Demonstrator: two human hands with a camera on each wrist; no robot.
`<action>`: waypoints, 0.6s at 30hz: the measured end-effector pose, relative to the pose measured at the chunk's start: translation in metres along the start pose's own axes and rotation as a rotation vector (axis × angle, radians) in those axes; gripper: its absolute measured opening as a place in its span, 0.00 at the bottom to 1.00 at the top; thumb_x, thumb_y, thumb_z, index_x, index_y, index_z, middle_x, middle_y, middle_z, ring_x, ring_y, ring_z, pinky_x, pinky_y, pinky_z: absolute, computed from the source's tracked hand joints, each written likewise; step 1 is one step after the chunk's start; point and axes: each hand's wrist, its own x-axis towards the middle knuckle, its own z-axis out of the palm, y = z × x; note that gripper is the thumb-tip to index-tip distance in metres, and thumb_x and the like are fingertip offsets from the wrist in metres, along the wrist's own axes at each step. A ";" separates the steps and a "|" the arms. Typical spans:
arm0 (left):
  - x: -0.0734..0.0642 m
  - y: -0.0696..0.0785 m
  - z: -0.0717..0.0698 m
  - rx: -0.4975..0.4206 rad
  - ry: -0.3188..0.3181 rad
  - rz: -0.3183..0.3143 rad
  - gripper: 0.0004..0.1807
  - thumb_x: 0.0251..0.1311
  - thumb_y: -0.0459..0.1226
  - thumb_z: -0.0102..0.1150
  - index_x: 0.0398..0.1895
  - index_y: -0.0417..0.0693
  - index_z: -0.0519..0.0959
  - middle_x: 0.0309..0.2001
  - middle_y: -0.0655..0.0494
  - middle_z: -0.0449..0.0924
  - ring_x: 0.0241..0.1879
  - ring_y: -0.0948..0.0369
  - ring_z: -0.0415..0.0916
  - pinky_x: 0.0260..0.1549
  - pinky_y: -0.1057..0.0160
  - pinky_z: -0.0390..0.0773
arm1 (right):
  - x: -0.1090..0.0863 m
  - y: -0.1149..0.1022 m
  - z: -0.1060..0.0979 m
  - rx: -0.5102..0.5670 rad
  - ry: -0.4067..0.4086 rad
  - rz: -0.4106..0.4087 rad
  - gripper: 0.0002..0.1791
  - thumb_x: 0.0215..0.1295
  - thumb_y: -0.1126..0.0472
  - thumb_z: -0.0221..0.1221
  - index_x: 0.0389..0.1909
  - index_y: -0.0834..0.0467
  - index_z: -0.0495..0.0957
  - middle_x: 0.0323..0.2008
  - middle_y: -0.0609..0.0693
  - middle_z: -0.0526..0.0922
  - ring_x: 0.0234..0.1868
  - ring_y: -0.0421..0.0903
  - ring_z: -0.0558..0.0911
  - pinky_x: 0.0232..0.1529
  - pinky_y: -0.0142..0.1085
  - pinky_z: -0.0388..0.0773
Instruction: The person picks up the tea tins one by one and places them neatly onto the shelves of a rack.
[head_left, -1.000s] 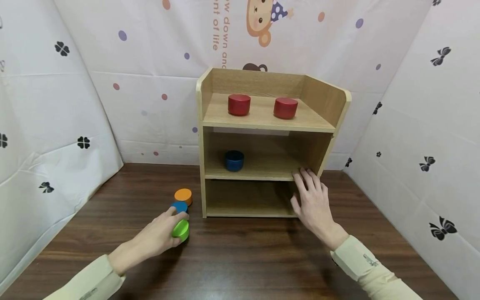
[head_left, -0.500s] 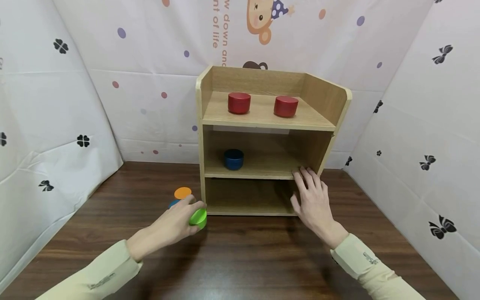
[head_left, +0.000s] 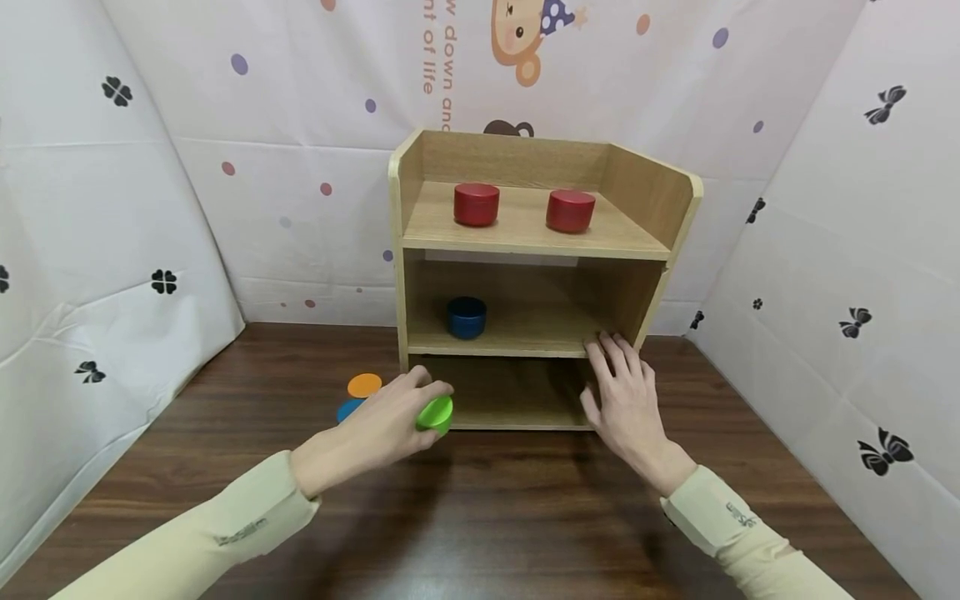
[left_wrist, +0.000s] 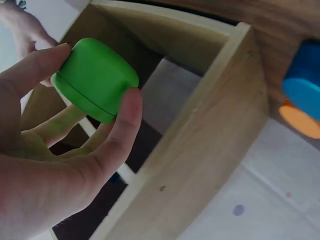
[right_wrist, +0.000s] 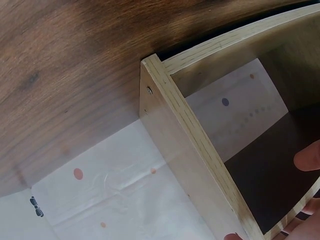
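Note:
My left hand [head_left: 382, 421] pinches a small green round tin [head_left: 437, 414] between thumb and fingers, in front of the shelf's lower left corner. In the left wrist view a lid seam runs round the green tin [left_wrist: 95, 80]. My right hand [head_left: 626, 408] holds the wooden shelf [head_left: 495, 351] at the right front of its middle board, fingers over the edge, thumb [right_wrist: 308, 157] below it. A dark blue tin [head_left: 467, 318] stands on the middle board. Two red tins [head_left: 476, 205] stand apart on the top board.
Left of the shelf, an orange tin [head_left: 364, 385] and a blue tin [head_left: 348, 408] stand on the dark wooden table [head_left: 480, 517]; my left hand partly covers the blue one. Printed white cloth [head_left: 300, 242] hangs behind and at both sides.
My left hand has carried the green tin rightward and slightly away from me, from beside the blue tin to the front of the shelf. My right hand stays put.

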 end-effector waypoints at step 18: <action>0.045 0.041 -0.016 -0.041 0.081 0.046 0.26 0.57 0.43 0.63 0.60 0.54 0.75 0.49 0.53 0.71 0.41 0.61 0.69 0.32 0.66 0.73 | 0.000 0.000 0.001 0.010 0.007 0.004 0.33 0.51 0.64 0.59 0.63 0.60 0.69 0.62 0.63 0.71 0.64 0.62 0.67 0.47 0.61 0.69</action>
